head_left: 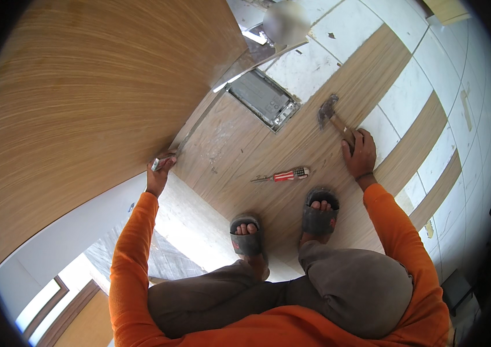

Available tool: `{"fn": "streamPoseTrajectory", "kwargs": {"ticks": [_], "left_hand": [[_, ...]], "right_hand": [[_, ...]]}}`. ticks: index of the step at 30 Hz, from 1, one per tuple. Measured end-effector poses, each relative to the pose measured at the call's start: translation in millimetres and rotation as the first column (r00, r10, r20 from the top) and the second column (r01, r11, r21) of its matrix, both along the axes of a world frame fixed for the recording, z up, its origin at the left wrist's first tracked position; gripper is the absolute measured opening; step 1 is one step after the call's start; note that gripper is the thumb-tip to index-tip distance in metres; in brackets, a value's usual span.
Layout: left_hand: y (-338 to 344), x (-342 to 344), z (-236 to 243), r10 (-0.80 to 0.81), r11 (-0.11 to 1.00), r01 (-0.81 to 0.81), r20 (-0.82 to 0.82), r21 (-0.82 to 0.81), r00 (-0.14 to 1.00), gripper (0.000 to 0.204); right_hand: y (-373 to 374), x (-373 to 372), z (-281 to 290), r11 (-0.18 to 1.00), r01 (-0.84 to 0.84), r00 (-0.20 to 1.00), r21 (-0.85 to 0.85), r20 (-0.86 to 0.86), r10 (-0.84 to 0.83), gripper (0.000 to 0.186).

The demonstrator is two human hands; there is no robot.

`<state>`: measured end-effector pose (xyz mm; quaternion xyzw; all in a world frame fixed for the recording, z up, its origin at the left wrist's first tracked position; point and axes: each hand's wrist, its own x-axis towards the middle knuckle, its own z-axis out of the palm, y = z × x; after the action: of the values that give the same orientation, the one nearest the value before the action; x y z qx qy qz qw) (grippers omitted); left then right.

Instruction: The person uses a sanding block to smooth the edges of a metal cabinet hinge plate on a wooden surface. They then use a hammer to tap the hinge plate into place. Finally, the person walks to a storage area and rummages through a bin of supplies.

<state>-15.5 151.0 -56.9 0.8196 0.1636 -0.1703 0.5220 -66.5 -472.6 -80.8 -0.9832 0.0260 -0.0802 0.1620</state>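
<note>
My right hand is closed around the wooden handle of a claw hammer. The hammer's dark metal head points away from me over the wood-look floor. On the left, my left hand is closed on a small, pale, metal-looking piece at the lower edge of a large wood-grain door panel; its exact kind is unclear. A screwdriver with a red-and-white striped handle lies between my hands, in front of my feet.
A grey rectangular metal box is set into the floor beside the panel's edge. My sandalled feet stand on the wood-look planks. White tiles and wood-look strips spread right. A pale ledge runs at left.
</note>
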Motion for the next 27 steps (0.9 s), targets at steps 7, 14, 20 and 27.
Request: {"fn": "streamPoseTrajectory", "kwargs": {"ticks": [7, 14, 20, 27], "left_hand": [[6.4, -0.1, -4.3, -0.029, 0.998, 0.029, 0.004, 0.054, 1.0, 0.026], [-5.0, 3.4, -1.4, 0.007, 1.0, -0.007, 0.034, 0.002, 0.999, 0.025], [2.1, 1.8, -5.5, 0.02, 1.0, -0.02, 0.0, -0.012, 1.0, 0.028], [-2.4, 3.8, -2.9, 0.039, 0.985, -0.035, 0.021, -0.168, 0.999, 0.027]], "right_hand": [[-1.0, 0.3, -3.1, 1.0, -0.007, 1.0, -0.013, 0.012, 0.007, 0.041], [-2.6, -2.3, -2.3, 1.0, 0.003, 1.0, -0.023, 0.009, -0.003, 0.041], [-2.1, -1.1, -1.9, 1.0, -0.01, 1.0, -0.014, 0.017, 0.011, 0.04], [-1.4, -0.8, -1.7, 1.0, -0.001, 1.0, -0.004, 0.006, 0.001, 0.041]]}}
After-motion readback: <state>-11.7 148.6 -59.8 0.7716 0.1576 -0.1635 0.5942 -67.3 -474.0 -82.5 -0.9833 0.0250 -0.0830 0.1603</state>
